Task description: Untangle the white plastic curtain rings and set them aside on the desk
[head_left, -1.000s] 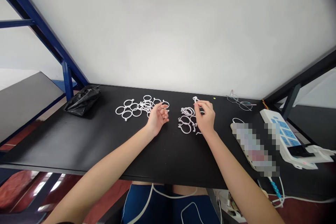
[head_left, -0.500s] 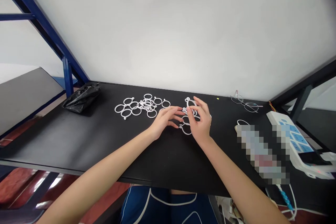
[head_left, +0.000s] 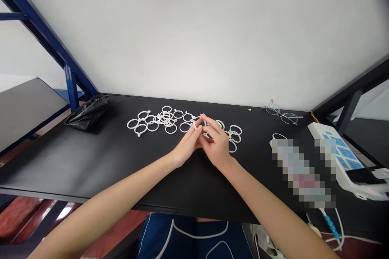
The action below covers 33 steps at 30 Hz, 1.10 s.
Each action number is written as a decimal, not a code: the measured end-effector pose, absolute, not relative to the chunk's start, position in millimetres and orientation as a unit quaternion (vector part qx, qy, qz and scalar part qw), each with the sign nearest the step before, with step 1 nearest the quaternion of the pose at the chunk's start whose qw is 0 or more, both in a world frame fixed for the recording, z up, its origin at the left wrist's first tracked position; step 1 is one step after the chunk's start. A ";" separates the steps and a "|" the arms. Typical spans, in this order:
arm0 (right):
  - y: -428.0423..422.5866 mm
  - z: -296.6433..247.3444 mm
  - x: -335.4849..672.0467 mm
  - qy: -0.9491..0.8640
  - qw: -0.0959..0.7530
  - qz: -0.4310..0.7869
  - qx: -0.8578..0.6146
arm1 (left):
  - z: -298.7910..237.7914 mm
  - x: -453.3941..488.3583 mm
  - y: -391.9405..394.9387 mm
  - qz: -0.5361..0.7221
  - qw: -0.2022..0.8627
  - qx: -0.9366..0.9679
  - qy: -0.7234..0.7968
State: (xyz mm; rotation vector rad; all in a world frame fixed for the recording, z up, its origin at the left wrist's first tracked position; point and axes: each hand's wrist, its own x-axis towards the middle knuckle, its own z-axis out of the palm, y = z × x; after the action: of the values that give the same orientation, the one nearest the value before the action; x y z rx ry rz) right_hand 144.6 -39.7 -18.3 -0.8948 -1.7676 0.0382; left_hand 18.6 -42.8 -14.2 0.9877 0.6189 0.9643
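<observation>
My left hand (head_left: pixel 187 145) and right hand (head_left: pixel 216 145) meet, fingertips clamped together on a white ring (head_left: pixel 195 124), presumably so each steadies it. Left-side rings (head_left: pixel 165 118) and right-side rings (head_left: pixel 232 132) flank them on the black table (head_left: pixel 75 162), likely leaving finger room.

From the view's centre: wall (head_left: pixel 200 36) at twelve o'clock; glasses (head_left: pixel 289 118) at three, on the table (head_left: pixel 115 162); power strip (head_left: pixel 345 153) between three and four; pixelated slab (head_left: pixel 300 174) at four, cable (head_left: pixel 331 227) at its near end; bag (head_left: pixel 88 113) at nine; blue frame (head_left: pixel 48 38) at ten.
</observation>
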 end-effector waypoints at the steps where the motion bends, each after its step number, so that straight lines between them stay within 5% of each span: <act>1: -39.9 -18.8 143.5 -0.748 0.546 0.019 -0.377 | -15.1 18.4 -41.7 0.445 0.725 0.444 0.282; 12: -41.2 -16.5 141.9 -0.774 0.546 0.086 -0.310 | -16.9 15.1 -27.8 0.501 0.657 0.448 0.343; 24: -44.9 -15.7 139.1 -0.721 0.592 0.041 -0.359 | -19.1 6.7 -31.6 0.432 0.375 0.748 0.337; 33: -43.9 -15.2 139.3 -0.723 0.604 0.041 -0.333 | -24.6 6.1 -31.7 0.438 0.309 0.765 0.357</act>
State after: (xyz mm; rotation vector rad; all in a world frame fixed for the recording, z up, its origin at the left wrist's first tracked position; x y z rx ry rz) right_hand 139.3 -43.9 -15.2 -0.7717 -1.6732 0.0946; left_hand 6.1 -31.7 -24.6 2.0223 0.9427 1.1585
